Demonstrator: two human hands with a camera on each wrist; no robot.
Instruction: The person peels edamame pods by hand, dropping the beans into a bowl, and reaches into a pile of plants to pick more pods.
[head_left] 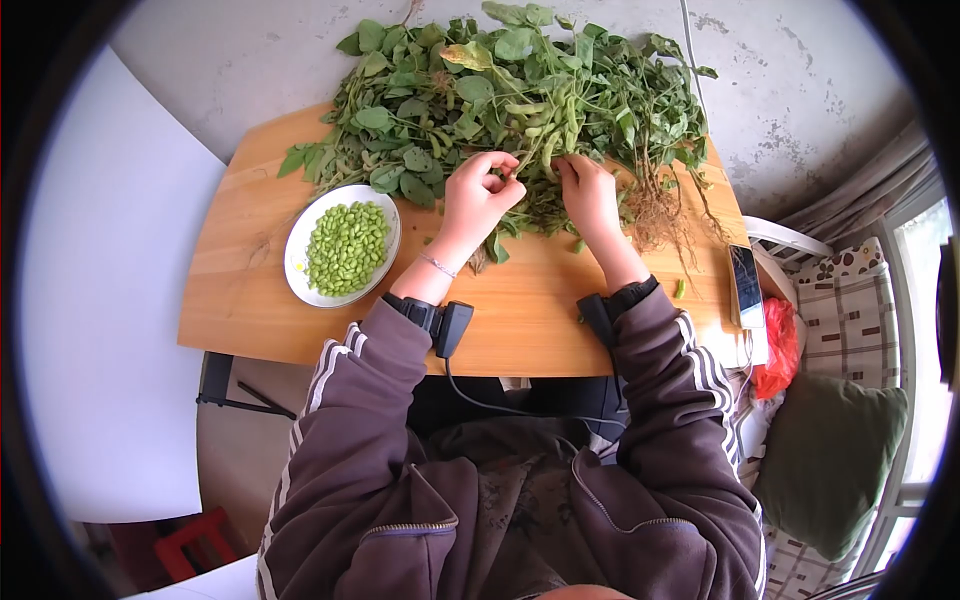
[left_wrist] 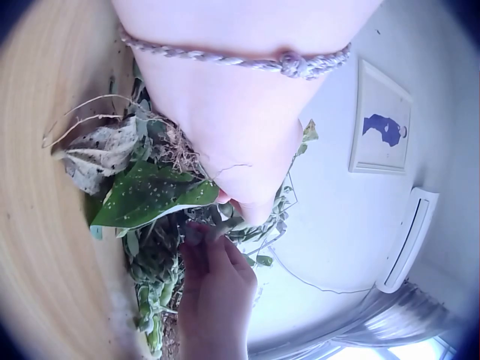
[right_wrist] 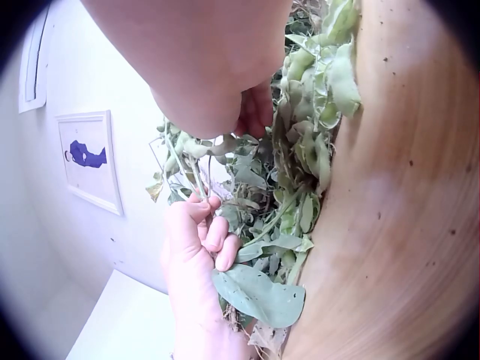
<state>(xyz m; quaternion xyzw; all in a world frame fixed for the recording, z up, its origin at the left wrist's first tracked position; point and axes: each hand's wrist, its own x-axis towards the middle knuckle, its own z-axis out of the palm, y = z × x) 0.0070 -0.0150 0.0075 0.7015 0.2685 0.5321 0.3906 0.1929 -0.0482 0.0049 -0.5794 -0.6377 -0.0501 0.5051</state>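
A big heap of leafy green soybean plants [head_left: 420, 110] with roots and pods lies along the far side of the table. My left hand [head_left: 483, 190] pinches a plant stem [right_wrist: 198, 180] between thumb and fingers at the near edge of the heap. Just to its right, my right hand [head_left: 592, 197] has its thumb and fingertips together on a green soybean pod [left_wrist: 225, 227] of the same plant. Several plump pods [head_left: 540, 125] hang beyond both hands. To the left stands a white bowl [head_left: 294, 262] of shelled green soybeans [head_left: 347, 248].
Empty-looking pod shells [right_wrist: 341, 82] lie by the right hand. A single pod [head_left: 681, 289] and a phone [head_left: 744, 285] are at the table's right. Long roots [head_left: 660, 205] trail over the wooden tabletop [head_left: 500, 330]. A chair with a dark cushion [head_left: 835, 460] stands at right.
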